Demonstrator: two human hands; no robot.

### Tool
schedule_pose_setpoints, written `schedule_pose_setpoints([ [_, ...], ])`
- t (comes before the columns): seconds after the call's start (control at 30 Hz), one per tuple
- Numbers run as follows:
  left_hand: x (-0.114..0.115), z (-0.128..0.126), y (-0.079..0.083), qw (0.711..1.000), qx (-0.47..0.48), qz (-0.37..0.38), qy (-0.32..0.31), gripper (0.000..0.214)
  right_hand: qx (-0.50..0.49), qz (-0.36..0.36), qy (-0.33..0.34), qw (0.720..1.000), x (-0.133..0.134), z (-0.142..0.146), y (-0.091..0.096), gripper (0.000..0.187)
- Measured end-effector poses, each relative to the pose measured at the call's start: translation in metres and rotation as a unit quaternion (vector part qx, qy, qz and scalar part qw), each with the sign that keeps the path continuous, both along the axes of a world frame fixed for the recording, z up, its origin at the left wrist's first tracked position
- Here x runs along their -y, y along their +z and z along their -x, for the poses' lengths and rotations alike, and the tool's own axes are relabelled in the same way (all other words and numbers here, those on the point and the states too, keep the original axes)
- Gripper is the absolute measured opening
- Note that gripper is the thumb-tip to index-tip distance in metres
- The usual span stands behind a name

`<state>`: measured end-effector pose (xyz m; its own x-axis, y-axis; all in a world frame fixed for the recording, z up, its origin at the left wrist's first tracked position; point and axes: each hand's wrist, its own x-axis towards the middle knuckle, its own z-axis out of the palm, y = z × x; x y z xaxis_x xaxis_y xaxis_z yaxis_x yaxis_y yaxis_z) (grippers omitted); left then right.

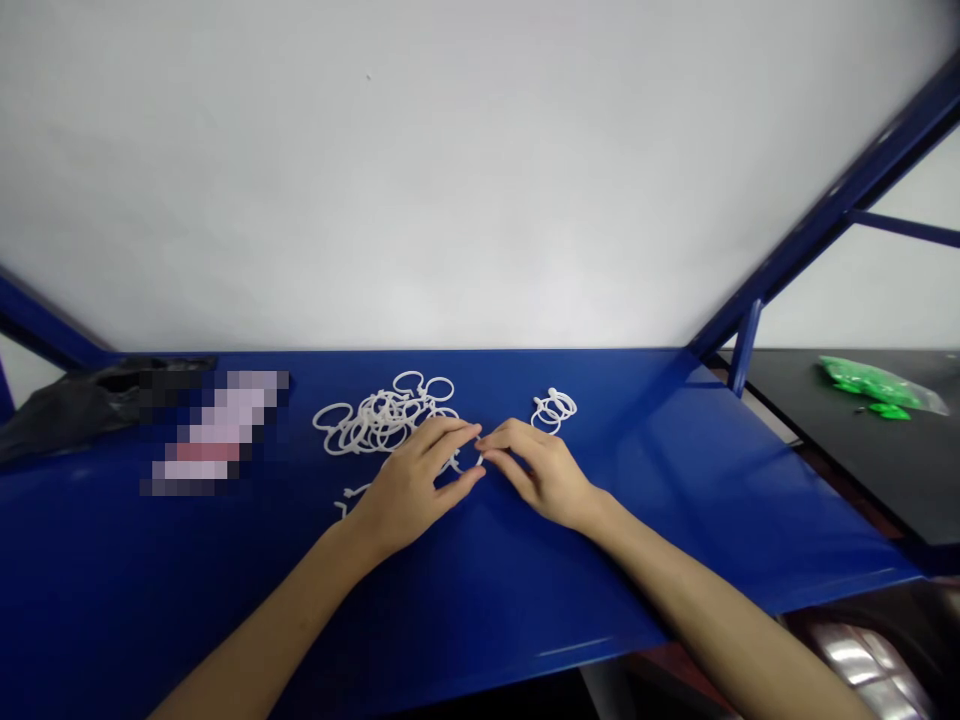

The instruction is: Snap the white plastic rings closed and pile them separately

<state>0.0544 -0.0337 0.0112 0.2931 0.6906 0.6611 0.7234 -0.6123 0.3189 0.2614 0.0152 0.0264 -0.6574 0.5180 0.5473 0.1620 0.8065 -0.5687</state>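
Note:
My left hand [420,480] and my right hand [544,470] meet over the middle of the blue table. A white plastic ring [481,458], mostly covered by fingers, is between them. My right thumb and fingers pinch its right side. The left fingertips and thumb close on it from above and below. Behind my left hand lies a tangled pile of white plastic rings [365,432] with small knobs or clasps. Beyond my right hand is a smaller group of similar rings [555,408]. Some loose white pieces [343,505] show beside my left wrist, partly hidden.
The blue table [487,620] backs onto a white wall [450,200]. At the left lie a black plastic bag [67,405] and a blurred-out pinkish item [225,430]. Blue frame bars [742,350] rise at the right, beside a black table [847,450] with a green-filled clear bag [877,385].

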Motion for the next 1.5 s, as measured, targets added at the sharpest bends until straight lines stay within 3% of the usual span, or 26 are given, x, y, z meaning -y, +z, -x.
schedule_pose_setpoints([
  [0.17,-0.002,0.004,0.0,1.0,-0.017,0.019,0.018,0.038,0.0,-0.021,-0.029,0.999,-0.003,-0.001,0.0,0.019],
  [0.27,-0.008,0.013,-0.002,0.995,-0.05,0.015,0.088,0.035,0.021,-0.063,-0.137,0.988,-0.018,-0.011,0.001,0.021],
  [0.37,-0.014,0.021,-0.01,0.985,-0.112,0.021,0.132,0.024,0.078,-0.078,-0.297,0.948,-0.038,-0.027,0.004,0.024],
  [0.43,-0.017,0.024,-0.015,0.98,-0.137,0.032,0.138,0.018,0.155,-0.078,-0.362,0.916,-0.047,-0.038,0.006,0.021],
  [0.53,-0.017,0.025,-0.016,0.981,-0.128,0.034,0.141,0.016,0.258,-0.113,-0.392,0.876,-0.052,-0.047,0.008,0.016],
  [0.6,-0.016,0.023,-0.011,0.985,-0.095,0.037,0.143,0.016,0.266,-0.149,-0.402,0.864,-0.05,-0.047,0.008,0.016],
  [0.67,-0.013,0.02,-0.004,0.988,-0.032,0.059,0.141,0.014,0.227,-0.171,-0.388,0.877,-0.046,-0.043,0.009,0.016],
  [0.73,-0.01,0.016,0.005,0.981,0.067,0.118,0.136,0.012,0.165,-0.164,-0.323,0.917,-0.037,-0.035,0.009,0.017],
  [0.83,-0.006,0.009,0.014,0.938,0.227,0.246,0.086,0.016,0.086,-0.102,-0.161,0.978,-0.02,-0.017,0.005,0.022],
  [0.93,-0.005,0.004,0.015,0.901,0.299,0.314,0.017,0.02,0.052,-0.027,-0.08,0.995,-0.004,0.001,-0.004,0.031],
  [1.0,-0.005,0.001,0.012,0.897,0.303,0.323,-0.003,0.023,0.03,-0.003,-0.08,0.996,0.001,0.008,-0.01,0.028],
  [1.2,-0.001,-0.004,0.005,0.914,0.268,0.304,0.01,0.021,-0.006,-0.027,-0.032,0.999,0.006,0.009,-0.011,0.02],
  [1.33,0.005,-0.003,0.007,0.936,0.211,0.281,0.018,0.019,0.021,-0.024,-0.001,1.0,0.009,0.004,-0.008,0.019],
  [1.5,0.002,-0.002,0.007,0.968,0.12,0.219,0.024,0.017,0.084,-0.088,-0.008,0.993,0.003,0.003,-0.009,0.022],
])
